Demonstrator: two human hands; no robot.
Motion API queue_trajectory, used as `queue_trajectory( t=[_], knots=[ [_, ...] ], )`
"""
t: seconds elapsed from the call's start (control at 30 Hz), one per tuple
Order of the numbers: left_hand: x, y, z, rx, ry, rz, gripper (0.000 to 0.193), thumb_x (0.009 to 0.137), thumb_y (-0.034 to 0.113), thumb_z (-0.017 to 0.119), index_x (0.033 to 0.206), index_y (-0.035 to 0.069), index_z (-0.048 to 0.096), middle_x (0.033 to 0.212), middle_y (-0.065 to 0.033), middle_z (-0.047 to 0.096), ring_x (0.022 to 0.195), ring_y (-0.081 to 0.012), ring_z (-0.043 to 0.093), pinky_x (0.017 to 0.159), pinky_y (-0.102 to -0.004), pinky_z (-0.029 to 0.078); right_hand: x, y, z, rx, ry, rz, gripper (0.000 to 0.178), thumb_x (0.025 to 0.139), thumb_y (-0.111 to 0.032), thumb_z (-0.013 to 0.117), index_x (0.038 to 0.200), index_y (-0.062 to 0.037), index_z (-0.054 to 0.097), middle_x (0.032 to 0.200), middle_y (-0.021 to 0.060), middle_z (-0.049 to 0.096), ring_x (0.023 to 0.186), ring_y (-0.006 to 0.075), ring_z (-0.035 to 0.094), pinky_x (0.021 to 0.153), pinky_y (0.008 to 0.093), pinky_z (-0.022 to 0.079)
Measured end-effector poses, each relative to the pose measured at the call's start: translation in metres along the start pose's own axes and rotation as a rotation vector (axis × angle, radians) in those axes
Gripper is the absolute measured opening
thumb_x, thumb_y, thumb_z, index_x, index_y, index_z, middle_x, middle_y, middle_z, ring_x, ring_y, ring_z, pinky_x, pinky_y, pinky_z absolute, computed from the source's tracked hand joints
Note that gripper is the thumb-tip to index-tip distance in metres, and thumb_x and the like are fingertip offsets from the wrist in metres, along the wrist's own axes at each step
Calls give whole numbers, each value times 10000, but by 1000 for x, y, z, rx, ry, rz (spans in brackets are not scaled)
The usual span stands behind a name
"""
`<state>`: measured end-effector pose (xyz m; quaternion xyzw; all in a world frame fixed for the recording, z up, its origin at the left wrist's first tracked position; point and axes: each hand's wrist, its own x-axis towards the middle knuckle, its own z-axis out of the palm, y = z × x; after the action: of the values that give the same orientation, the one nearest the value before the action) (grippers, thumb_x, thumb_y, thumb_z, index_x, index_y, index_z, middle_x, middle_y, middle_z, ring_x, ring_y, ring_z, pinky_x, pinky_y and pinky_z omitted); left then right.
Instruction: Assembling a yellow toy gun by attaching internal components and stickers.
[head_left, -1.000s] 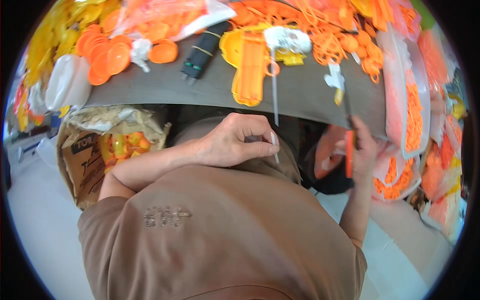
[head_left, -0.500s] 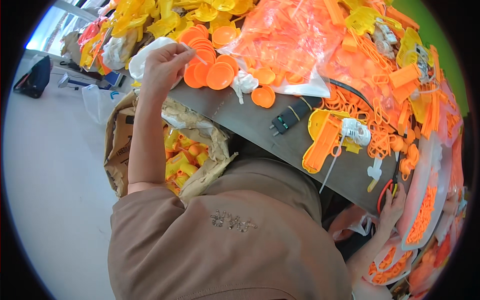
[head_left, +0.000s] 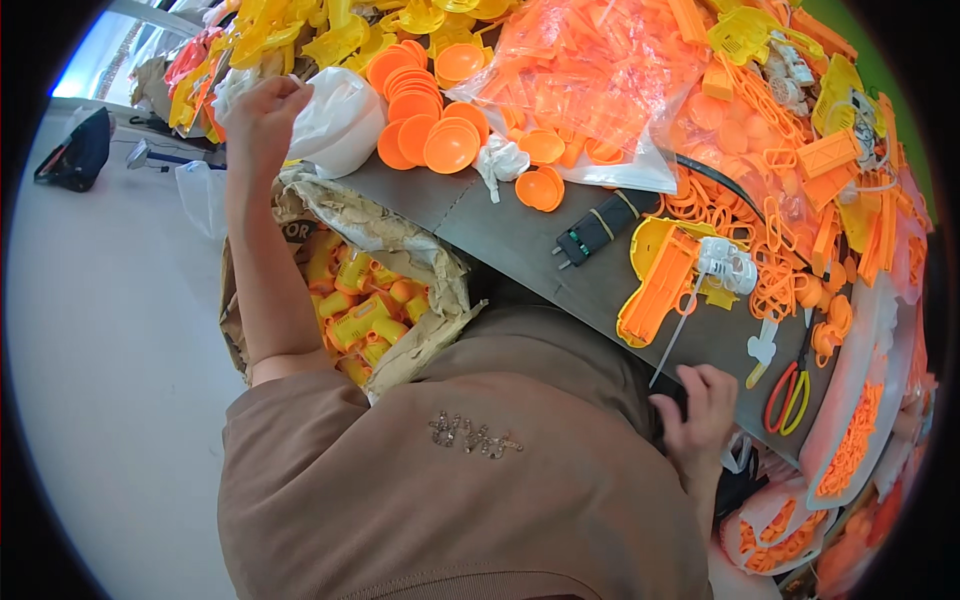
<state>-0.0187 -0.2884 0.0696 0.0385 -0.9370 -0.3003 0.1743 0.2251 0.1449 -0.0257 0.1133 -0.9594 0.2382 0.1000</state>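
My left hand is raised at the far left beside a white plastic bag. Its fingers are closed, and whatever they may hold is hidden. My right hand hovers at the table's front edge, fingers loosely bent and apart, holding nothing. Nearest to it is the white tail of a cable tie, which comes off a white mechanism set in a half-shell of yellow and orange plastic. A cutting tool with one red and one yellow handle lies to the right of my right hand.
A black device with rubber bands lies mid-table. Orange round cups and crumpled white tissue sit farther back. Bagged orange parts are heaped behind. A paper sack of yellow-orange parts stands below my left arm.
My left hand has moved left, away from the cups; the thin pale strip it pinched no longer shows. My right hand has let go of the cutting tool and moved left.
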Motion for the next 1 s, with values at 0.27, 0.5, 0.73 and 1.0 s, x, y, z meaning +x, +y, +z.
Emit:
queue_trajectory(
  t=[0.27,0.5,0.73,1.0],
  knots=[
    [-7,7,-9,279,109,127,241,795,238,634,878,13,654,837,-130,617,798,-240,606,738,-313,449,-10,6,27,-141,63,-122,407,625,3,691,1015,-87,614,1007,134,496,908,300,493,755,381,401],
    [19,-39,7,502,-45,283,363,780,316,655,1003,30,667,941,-143,663,873,-269,630,784,-365,473,-5,16,34,1,230,-194,281,648,49,649,921,-14,628,890,122,561,767,288,536,670,364,434],
    [-99,144,86,-617,-534,655,315,741,-54,587,1054,-24,585,907,-56,556,773,-136,472,648,-236,391,5,-5,7,472,491,168,209,772,151,551,936,25,582,847,112,586,692,176,530,618,242,431],
    [-149,221,157,-720,-1043,857,388,744,-10,637,1118,21,538,1013,-59,494,839,-133,493,725,-267,430,30,1,-26,781,574,369,148,801,106,552,927,37,587,876,80,585,757,96,504,655,209,412]
  ],
)
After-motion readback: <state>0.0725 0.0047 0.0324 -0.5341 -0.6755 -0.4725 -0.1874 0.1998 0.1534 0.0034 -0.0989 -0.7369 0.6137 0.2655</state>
